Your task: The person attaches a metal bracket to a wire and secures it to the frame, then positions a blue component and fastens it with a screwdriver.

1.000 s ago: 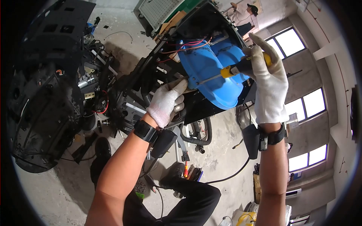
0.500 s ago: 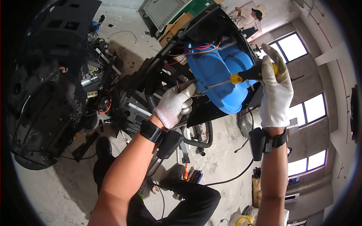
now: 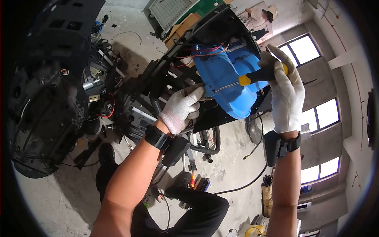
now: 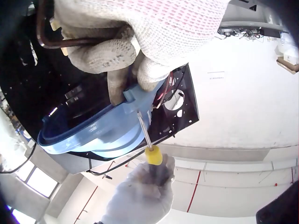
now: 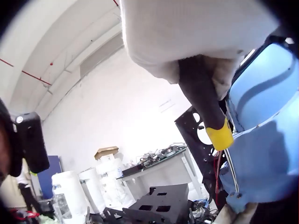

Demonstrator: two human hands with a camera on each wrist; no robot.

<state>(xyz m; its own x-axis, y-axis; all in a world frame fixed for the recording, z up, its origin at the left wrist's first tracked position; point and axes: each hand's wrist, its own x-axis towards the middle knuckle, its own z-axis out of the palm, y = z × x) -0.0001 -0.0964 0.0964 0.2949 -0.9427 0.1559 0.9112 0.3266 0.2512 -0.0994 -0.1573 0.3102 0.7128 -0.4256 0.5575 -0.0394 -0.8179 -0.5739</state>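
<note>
A blue plastic part [image 3: 225, 77] is set in a black frame. My gloved right hand [image 3: 287, 93] grips the black and yellow handle of a screwdriver [image 3: 246, 79], whose metal shaft points left to a tab with small holes at the blue part's edge. My gloved left hand [image 3: 181, 108] pinches that tab between thumb and fingers; in the left wrist view its fingertips [image 4: 119, 88] lie against the tab, just beside the screwdriver tip [image 4: 141, 119]. A dark bent rod [image 4: 77, 43] lies against the left hand's fingers. The right wrist view shows the screwdriver handle [image 5: 203, 95] inside the right hand.
Red wires [image 3: 209, 50] cross the blue part's upper end. A large black panel [image 3: 43, 118] with loose wiring stands at the left. Below are a corrugated hose [image 3: 211, 151] and a cable [image 3: 241, 189] on the floor. Another person [image 3: 258, 19] is at the upper right.
The blue part and both hands sit further right in the head view than a second ago. The right hand's fingers have shifted on the handle, while the tip stays by the tab.
</note>
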